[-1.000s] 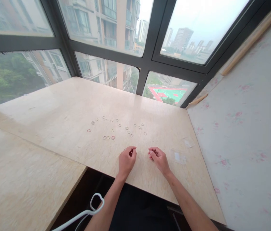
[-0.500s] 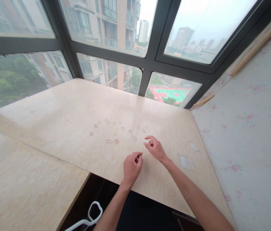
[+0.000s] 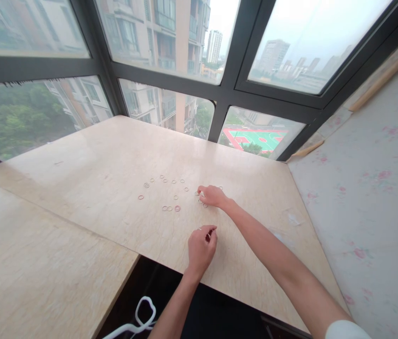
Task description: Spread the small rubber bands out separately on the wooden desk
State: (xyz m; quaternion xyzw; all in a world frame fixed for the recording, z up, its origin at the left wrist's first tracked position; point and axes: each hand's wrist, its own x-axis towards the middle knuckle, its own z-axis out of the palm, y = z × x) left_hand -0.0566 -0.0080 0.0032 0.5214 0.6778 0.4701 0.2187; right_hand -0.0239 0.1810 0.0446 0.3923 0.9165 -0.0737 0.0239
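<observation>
Many thin rings (image 3: 177,205) lie flat on the glossy, marbled desk (image 3: 103,207), mostly apart, seemingly so single ones can be reached.
The left hand (image 3: 204,245) is loosely curled, thumb close to forefinger; what it holds, if anything, I cannot tell. At twelve o'clock from it, the right hand (image 3: 199,193) bends over more rings, fingertips nearly together; any grip is unclear. Most rings, some reddish, sit at ten to eleven o'clock; a crinkled clear wrapper (image 3: 295,218) lies between two and three.
</observation>
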